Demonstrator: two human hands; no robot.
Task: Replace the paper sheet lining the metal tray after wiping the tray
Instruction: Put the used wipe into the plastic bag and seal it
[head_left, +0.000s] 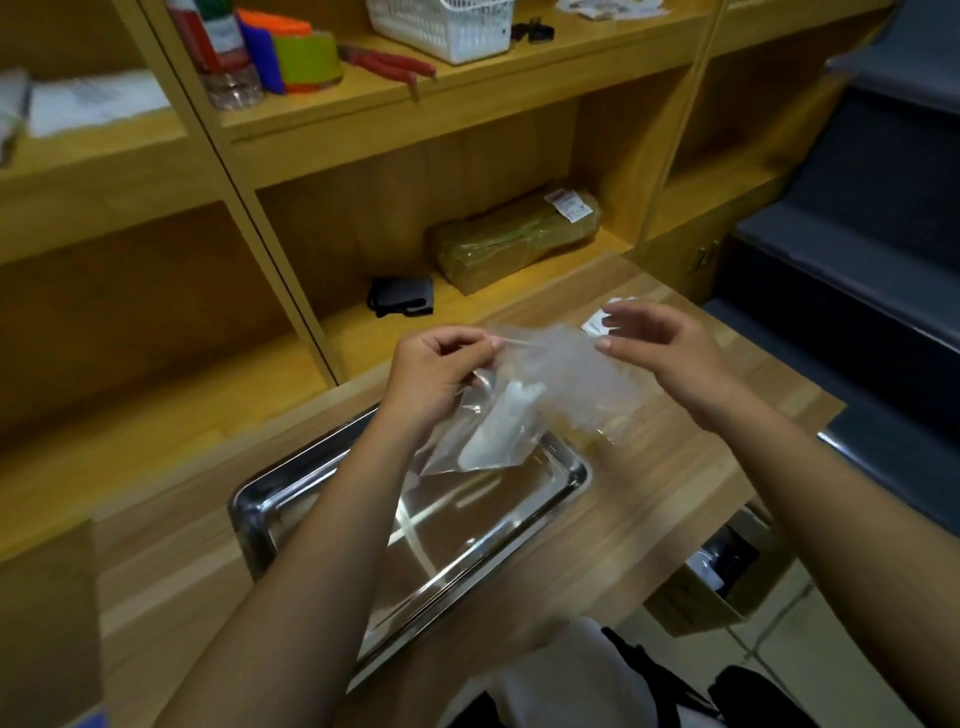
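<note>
Left hand pinching clear plastic bag at mouth, white folded contents inside; right hand loose-fingered beside, probably to open it. Shiny rectangular metal tray below fingers, bare, unlined.

Open wooden shelves rise behind a light wooden table. Dark padded seating stands to the right. Pale floor tiles show beside a cardboard box.

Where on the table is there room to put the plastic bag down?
Bare wood lies right of the metal tray, toward the table edge, and left of the tray too. The tray's shiny floor is unlined. It is crowded by the small white packet behind the right hand.
</note>
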